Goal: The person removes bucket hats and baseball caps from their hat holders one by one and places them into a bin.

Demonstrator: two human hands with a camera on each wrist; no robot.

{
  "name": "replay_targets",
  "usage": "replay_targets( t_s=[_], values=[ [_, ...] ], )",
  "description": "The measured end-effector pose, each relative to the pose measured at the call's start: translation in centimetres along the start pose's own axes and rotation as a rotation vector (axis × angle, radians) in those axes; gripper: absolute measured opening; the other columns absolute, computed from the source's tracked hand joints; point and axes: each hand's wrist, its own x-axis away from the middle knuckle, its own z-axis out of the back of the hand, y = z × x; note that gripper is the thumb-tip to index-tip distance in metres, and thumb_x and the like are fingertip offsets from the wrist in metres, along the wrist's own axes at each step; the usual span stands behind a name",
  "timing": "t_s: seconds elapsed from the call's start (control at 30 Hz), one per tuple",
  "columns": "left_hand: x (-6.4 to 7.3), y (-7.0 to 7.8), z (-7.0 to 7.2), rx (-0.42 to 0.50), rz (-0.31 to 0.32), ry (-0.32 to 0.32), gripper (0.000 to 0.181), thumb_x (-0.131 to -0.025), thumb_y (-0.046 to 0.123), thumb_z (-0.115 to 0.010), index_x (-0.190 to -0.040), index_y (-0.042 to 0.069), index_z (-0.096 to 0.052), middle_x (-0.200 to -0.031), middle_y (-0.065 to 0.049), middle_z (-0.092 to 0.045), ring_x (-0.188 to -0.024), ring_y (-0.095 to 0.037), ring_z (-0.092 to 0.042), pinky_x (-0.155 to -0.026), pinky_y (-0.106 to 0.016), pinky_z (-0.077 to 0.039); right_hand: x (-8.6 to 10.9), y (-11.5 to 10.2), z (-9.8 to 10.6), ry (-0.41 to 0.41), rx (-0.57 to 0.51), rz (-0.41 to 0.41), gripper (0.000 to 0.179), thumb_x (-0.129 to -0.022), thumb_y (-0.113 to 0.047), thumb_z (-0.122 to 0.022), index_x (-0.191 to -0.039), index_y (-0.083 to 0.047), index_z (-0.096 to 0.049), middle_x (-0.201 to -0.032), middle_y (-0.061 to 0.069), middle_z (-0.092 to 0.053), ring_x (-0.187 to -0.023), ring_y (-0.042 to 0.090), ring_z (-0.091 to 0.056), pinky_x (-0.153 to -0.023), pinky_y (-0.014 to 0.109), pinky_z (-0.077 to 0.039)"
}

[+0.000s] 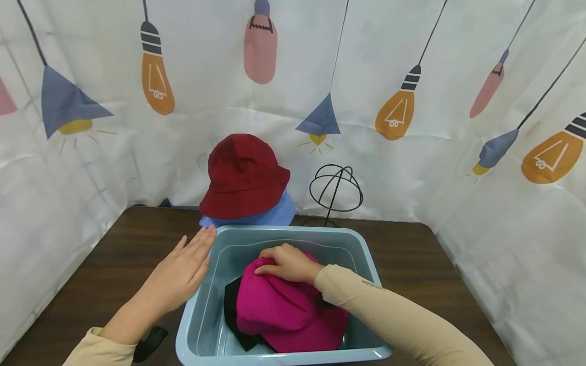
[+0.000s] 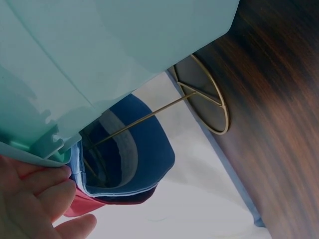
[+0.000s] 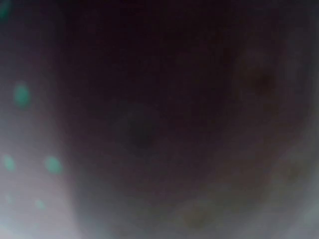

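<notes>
The right hand grips a magenta hat on black cloth inside the blue tub, while the left hand, its fingers straight, is at the tub's left rim, and a red hat over a blue hat sits beyond the far rim, left of a wire stand.

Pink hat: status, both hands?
Right hand grips pink hat, inside blue tub. Left hand at tub's left rim, fingers straight. Black item partly under hat. Right wrist view too dark.
</notes>
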Motion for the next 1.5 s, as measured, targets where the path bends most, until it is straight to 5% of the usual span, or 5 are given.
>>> replay_targets(
  t_s=[0.6, 1.0, 1.3, 1.5],
  values=[
    [-0.1, -0.2, 0.1, 0.004, 0.010, -0.005, 0.056, -0.094, 0.017, -0.050, -0.143, -0.004, -0.034, -0.148, -0.019, -0.034, -0.136, -0.036, -0.029, -0.109, -0.055, -0.019, -1.0, 0.1, -1.5, -0.094, 0.290, -0.043, 0.019, -0.089, -0.037, -0.063, -0.087, -0.018, -0.065, -0.062, -0.012, -0.050, -0.059, 0.004, -0.048, -0.053, 0.020, -0.038],
    [0.0, -0.3, -0.4, -0.006, -0.024, 0.032, 0.055, -0.095, 0.017, -0.050, -0.143, -0.004, -0.035, -0.146, -0.020, -0.036, -0.136, -0.034, -0.030, -0.113, -0.047, -0.012, -0.8, -0.2, -2.5, -0.039, 0.471, -0.123, 0.022, -0.085, -0.040, -0.067, -0.075, -0.022, -0.061, -0.056, -0.012, -0.047, -0.053, 0.005, -0.047, -0.044, 0.024, -0.034],
    [0.3, -0.5, -0.5, -0.007, -0.014, 0.024, 0.055, -0.095, 0.019, -0.050, -0.144, -0.003, -0.034, -0.147, -0.020, -0.035, -0.137, -0.034, -0.029, -0.114, -0.043, -0.008, -0.8, -0.7, -2.5, -0.050, 0.450, -0.097, 0.033, -0.085, -0.043, -0.068, -0.067, -0.021, -0.049, -0.052, -0.010, -0.039, -0.049, 0.004, -0.037, -0.042, 0.021, -0.028],
    [0.1, -0.4, -0.5, -0.002, -0.021, 0.037, 0.055, -0.095, 0.018, -0.050, -0.143, -0.003, -0.034, -0.147, -0.019, -0.035, -0.138, -0.031, -0.027, -0.113, -0.047, -0.013, -0.9, -1.0, -1.0, -0.085, 0.318, -0.096, 0.022, -0.083, -0.042, -0.069, -0.080, -0.021, -0.063, -0.060, -0.014, -0.049, -0.057, 0.001, -0.046, -0.047, 0.020, -0.035]
  ],
)
